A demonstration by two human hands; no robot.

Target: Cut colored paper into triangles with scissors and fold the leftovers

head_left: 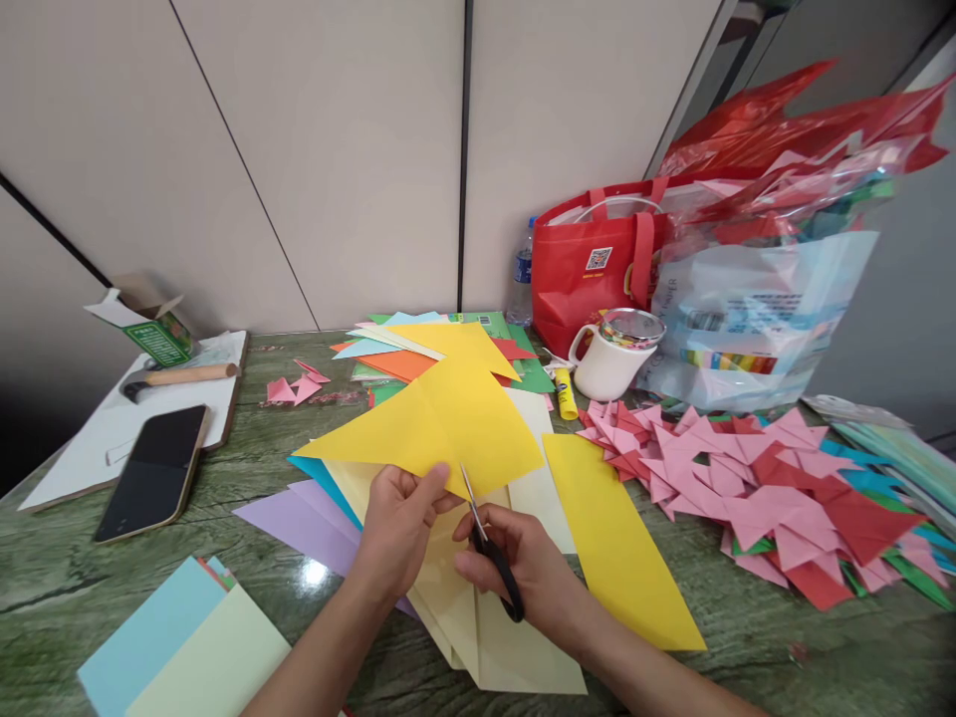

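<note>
Between thumb and fingers, my left hand [399,523] pinches the lower edge of a yellow sheet of paper [440,413], which has a crease running through it. My right hand [515,563] is closed around the black handles of a pair of scissors [497,573]. Their metal blades meet the lower edge of the yellow sheet, just right of my left thumb. Cream paper [515,637] lies beneath both hands, with lilac paper [306,523] poking out to the left. A second yellow piece [619,538] rests on the table to the right.
Folded pink and red paper pieces [747,478] are heaped at the right. Behind stand a white mug [616,363], a glue stick [566,394], a red bag [579,279] and a plastic bag [747,309]. A phone [155,473] and a wooden-handled sickle [186,374] lie left.
</note>
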